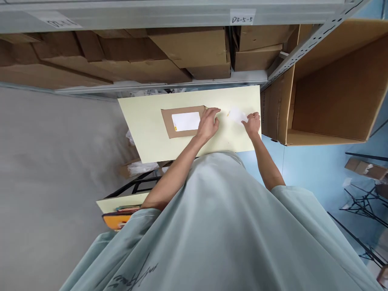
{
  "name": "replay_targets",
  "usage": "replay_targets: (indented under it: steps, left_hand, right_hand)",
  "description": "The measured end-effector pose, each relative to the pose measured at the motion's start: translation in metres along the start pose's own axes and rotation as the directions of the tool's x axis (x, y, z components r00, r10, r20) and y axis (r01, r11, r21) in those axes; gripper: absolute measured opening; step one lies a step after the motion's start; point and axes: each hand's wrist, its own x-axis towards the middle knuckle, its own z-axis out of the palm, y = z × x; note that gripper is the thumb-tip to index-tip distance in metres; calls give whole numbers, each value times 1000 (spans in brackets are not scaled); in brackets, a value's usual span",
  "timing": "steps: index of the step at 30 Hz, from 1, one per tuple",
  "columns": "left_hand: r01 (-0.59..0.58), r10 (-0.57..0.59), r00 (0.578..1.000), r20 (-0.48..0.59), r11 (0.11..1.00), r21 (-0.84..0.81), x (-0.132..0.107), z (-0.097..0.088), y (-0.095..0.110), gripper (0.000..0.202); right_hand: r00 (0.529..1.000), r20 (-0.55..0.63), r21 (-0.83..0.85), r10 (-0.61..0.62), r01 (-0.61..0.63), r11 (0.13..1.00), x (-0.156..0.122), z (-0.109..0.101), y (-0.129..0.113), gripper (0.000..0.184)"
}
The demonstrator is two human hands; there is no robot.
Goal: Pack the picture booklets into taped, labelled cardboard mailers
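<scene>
On a pale cream tabletop [145, 133] lies a flat brown kraft piece [166, 123], an envelope or thin cardboard. A white rectangular card or label [185, 121] with a small yellow mark rests on it. My left hand [208, 122] is at the right edge of the brown piece, its thumb and fingers apart and nothing visible in its grasp. A second white paper [236, 114], also with a small yellow mark, is tilted over the table to the right. My right hand [253, 122] pinches its right end between thumb and fingers.
An open cardboard box [333, 101] stands at the table's right. Behind the table, a metal shelf [157, 12] carries several cardboard boxes [194, 48]. A grey wall or partition [54, 182] rises at left. Black metal frames [363, 204] are at lower right.
</scene>
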Motion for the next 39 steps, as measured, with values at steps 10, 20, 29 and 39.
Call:
replay_targets:
  steps: [10, 20, 29, 39]
  left_hand:
    - [569, -557, 812, 176, 687, -452, 14, 33, 27, 28]
    - [346, -363, 926, 102, 711, -612, -26, -42, 61, 48]
    - [238, -197, 971, 138, 706, -667, -86, -111, 106, 62]
    - [106, -165, 986, -31, 754, -648, -138, -149, 113, 43]
  right_hand:
    - [977, 184, 778, -106, -79, 623, -40, -24, 1, 52]
    - [976, 87, 844, -201, 36, 536, -90, -92, -22, 69]
    - [953, -39, 848, -301, 191, 494, -153, -124, -107, 62]
    - [930, -180, 798, -321, 329, 505, -206, -121, -164, 51]
